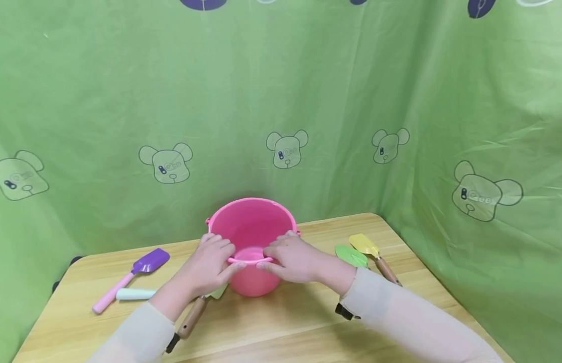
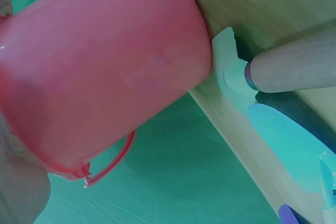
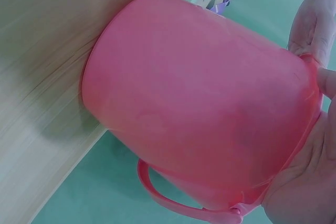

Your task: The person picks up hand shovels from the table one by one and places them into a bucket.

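Observation:
A pink bucket stands on the wooden table in front of me, its mouth facing up and toward me. My left hand grips the near rim left of the middle, thumb along the outside and fingers over the edge. Mirroring it, my right hand holds the same rim a short way to the right. The bucket's smooth outer wall fills much of the left wrist view, with its handle hanging at the side. Close by the bucket's base lies a wooden-handled trowel with a pale green blade.
Left on the table lie a purple shovel with a pink handle and a tool with a mint handle, partly behind my left forearm. Right are a green blade and a yellow shovel. Green curtain encloses the table.

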Available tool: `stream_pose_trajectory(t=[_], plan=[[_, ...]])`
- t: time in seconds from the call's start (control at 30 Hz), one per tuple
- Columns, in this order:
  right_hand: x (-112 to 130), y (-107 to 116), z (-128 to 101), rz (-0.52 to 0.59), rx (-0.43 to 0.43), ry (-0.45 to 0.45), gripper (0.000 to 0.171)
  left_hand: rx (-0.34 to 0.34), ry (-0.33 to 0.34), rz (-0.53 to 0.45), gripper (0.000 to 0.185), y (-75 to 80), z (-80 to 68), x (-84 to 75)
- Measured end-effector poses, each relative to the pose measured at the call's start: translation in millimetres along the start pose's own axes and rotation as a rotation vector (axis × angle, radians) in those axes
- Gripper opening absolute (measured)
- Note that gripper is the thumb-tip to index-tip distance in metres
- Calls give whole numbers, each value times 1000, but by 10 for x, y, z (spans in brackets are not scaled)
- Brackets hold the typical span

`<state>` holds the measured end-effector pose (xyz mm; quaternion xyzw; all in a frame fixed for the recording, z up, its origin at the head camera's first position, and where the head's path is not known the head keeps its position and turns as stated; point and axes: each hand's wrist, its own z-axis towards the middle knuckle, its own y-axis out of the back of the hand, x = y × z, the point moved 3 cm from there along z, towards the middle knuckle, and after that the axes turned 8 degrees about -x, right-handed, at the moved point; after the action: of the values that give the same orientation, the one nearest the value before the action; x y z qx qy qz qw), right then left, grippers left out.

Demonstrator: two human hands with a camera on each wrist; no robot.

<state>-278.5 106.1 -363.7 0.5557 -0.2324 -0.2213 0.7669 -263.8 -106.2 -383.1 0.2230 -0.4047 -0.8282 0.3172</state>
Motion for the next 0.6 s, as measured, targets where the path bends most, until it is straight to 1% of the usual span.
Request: stream_pose_trajectory(t=[0.2, 0.33, 0.6], plan=[[38, -26, 38, 7, 7, 12, 33, -7, 13, 4, 35, 37, -74, 6], [61, -36, 54, 14, 11, 18, 32, -20, 8, 14, 36, 58, -107, 4], [77, -35, 61, -5, 16, 19, 35, -33, 6, 19, 36, 83, -114, -15]])
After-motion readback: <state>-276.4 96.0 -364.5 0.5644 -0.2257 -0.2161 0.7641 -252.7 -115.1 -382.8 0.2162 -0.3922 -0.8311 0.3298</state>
